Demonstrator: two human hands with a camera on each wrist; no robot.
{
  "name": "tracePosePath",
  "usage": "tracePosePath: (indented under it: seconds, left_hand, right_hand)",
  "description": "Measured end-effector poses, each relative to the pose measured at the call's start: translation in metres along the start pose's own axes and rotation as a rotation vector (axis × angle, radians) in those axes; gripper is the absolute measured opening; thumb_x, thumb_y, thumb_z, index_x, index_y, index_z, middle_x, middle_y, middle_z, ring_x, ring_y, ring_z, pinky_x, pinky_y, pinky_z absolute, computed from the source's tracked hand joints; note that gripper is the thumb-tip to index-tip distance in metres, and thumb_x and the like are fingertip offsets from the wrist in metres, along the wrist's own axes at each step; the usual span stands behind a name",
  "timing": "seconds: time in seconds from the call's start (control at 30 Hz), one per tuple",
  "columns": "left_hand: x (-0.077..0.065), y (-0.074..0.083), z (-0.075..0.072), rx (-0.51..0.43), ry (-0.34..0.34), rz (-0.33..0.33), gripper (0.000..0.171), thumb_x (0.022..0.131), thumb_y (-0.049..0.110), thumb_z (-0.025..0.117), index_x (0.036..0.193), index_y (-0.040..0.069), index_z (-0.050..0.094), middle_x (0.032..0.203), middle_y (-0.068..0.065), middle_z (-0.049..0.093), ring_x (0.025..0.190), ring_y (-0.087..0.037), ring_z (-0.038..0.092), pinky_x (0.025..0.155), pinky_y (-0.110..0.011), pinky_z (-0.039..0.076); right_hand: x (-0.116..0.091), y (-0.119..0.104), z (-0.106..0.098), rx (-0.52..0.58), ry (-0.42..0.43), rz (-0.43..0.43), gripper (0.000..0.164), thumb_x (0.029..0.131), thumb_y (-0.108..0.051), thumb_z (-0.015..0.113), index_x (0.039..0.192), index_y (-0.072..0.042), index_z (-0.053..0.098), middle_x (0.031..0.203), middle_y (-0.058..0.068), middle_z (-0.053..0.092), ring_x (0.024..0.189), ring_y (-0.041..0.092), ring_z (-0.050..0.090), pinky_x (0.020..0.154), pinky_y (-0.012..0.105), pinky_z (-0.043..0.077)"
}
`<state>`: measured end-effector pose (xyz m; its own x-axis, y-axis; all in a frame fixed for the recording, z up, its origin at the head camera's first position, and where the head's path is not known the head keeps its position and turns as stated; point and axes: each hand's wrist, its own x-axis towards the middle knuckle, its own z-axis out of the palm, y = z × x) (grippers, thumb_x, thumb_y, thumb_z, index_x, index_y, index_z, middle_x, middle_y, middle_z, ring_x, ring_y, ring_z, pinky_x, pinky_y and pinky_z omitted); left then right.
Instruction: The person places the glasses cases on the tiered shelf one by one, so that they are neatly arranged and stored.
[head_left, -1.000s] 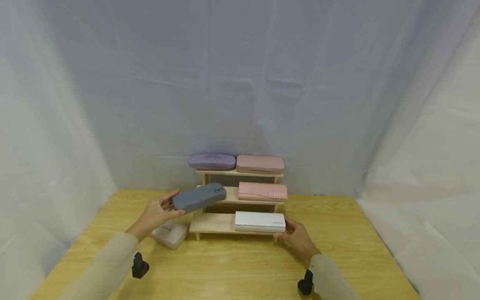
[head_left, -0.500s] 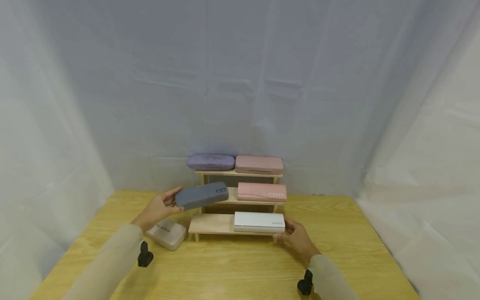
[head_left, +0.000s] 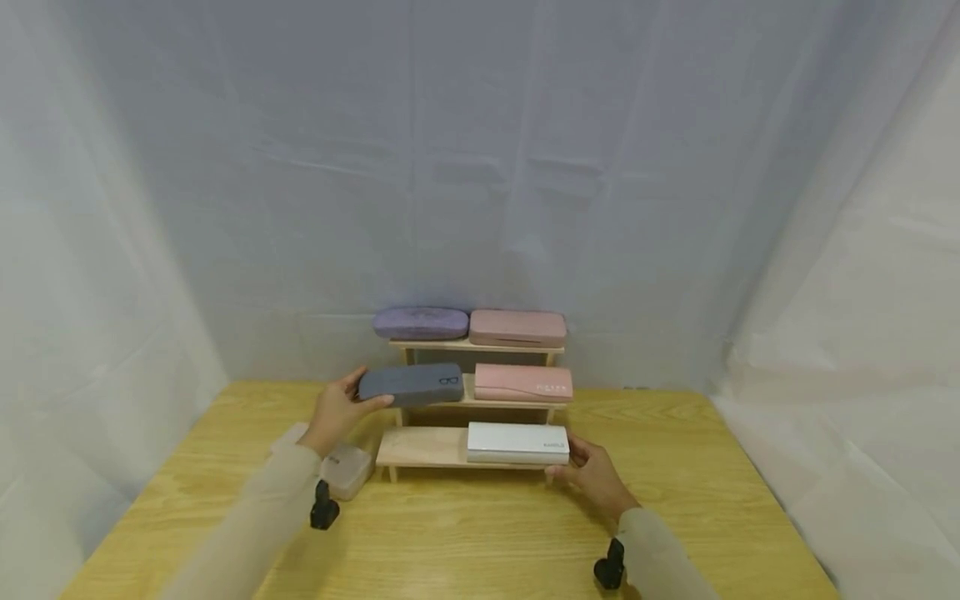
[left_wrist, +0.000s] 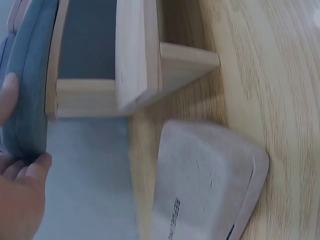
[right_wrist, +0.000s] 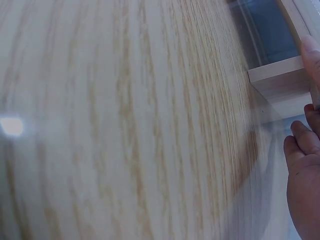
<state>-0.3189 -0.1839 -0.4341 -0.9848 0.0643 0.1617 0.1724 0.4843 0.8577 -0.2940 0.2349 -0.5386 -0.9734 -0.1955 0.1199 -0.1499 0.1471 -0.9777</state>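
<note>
My left hand (head_left: 337, 414) grips the left end of a blue-grey glasses case (head_left: 412, 384), thumb in front and fingers behind. The case lies level along the left half of the middle step of a three-step wooden display stand (head_left: 420, 447). In the left wrist view the blue-grey case (left_wrist: 32, 75) appears to touch the step's edge. At the stand's right end, my right hand (head_left: 596, 479) holds the bottom step, its thumb at the front edge. Beside those fingers, a white glasses case (head_left: 517, 442) sits on that step. The right wrist view shows only part of the hand (right_wrist: 305, 175).
A purple glasses case (head_left: 422, 323) and a dusty-pink one (head_left: 517, 328) share the top step. A pink case (head_left: 522, 382) occupies the middle step's right half. On the table (head_left: 465, 542), left of the stand, lies a beige case (left_wrist: 200, 175), partly behind my left forearm.
My left hand has moved right with the blue-grey case, which has turned from slanted to nearly level on the middle step. The right hand stays in place.
</note>
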Motion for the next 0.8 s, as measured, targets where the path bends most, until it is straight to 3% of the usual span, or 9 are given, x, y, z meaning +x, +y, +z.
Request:
tracePosePath:
  seconds: [0.17,0.47,0.8]
  left_hand:
    - [0.0,0.005,0.01,0.057,0.078,0.016,0.085,0.084,0.031,0.074,0.146,-0.008,0.03,0.146,-0.03,0.033,0.131,-0.042,0.04,0.103,-0.05,0.041]
    - [0.005,0.005,0.013,0.061,0.087,0.004,0.082,0.086,0.028,0.072,0.146,-0.007,0.029,0.147,-0.029,0.033,0.132,-0.041,0.039,0.103,-0.049,0.041]
    - [0.009,0.008,0.02,0.061,0.132,0.048,0.078,0.085,0.021,0.074,0.142,-0.013,0.032,0.143,-0.033,0.036,0.131,-0.043,0.039,0.104,-0.05,0.04]
  right_hand:
    - [0.0,0.0,0.001,0.016,0.006,-0.002,0.084,0.076,-0.011,0.081,0.144,0.007,0.034,0.146,0.024,0.039,0.132,0.035,0.041,0.098,0.025,0.045]
    - [-0.002,-0.004,0.004,0.016,0.0,-0.002,0.083,0.077,-0.009,0.08,0.145,0.007,0.033,0.146,0.024,0.039,0.132,0.034,0.041,0.099,0.024,0.044]
    - [-0.001,-0.003,0.004,0.016,0.01,0.014,0.087,0.077,-0.012,0.08,0.146,0.006,0.03,0.148,0.023,0.036,0.133,0.034,0.04,0.098,0.025,0.045]
